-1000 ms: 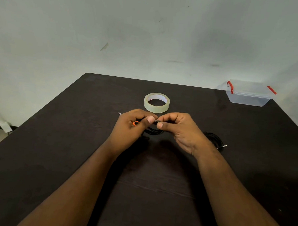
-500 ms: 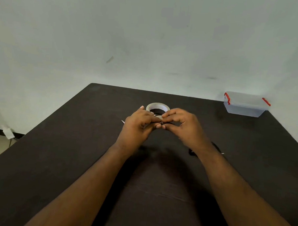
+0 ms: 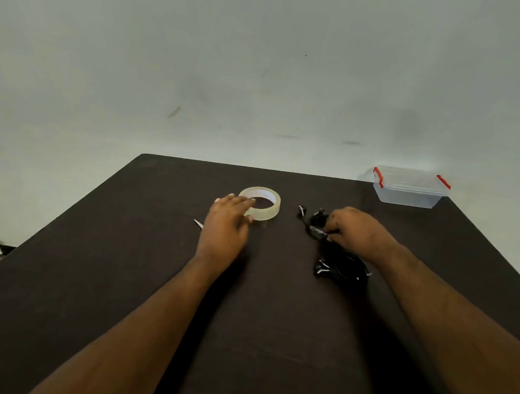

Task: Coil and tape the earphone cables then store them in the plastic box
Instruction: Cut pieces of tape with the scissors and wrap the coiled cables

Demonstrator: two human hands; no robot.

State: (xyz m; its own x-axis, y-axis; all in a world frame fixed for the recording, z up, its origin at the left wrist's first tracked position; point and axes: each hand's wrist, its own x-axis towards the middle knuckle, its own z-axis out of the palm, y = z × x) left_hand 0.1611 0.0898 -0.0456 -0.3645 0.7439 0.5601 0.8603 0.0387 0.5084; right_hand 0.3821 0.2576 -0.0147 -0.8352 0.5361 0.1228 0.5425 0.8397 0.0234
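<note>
A roll of clear tape (image 3: 265,208) lies flat on the dark table (image 3: 101,264). My left hand (image 3: 228,222) reaches onto its left side, fingers over the rim and thumb at its near wall. My right hand (image 3: 355,230) pinches a coiled black earphone cable (image 3: 315,223) with a strip of tape round it, earbuds sticking out to the left. A second black earphone bundle (image 3: 342,267) lies just under my right wrist. The clear plastic box (image 3: 409,188) with red clips stands lidded at the far right corner.
A small white tip of a tool (image 3: 198,223) pokes out on the table left of my left hand; the rest is hidden. A pale wall stands right behind the table's far edge.
My hands were together in front of the tape roll, working the coil. They have parted: the right carried the coil to the right, and the left went to the tape roll.
</note>
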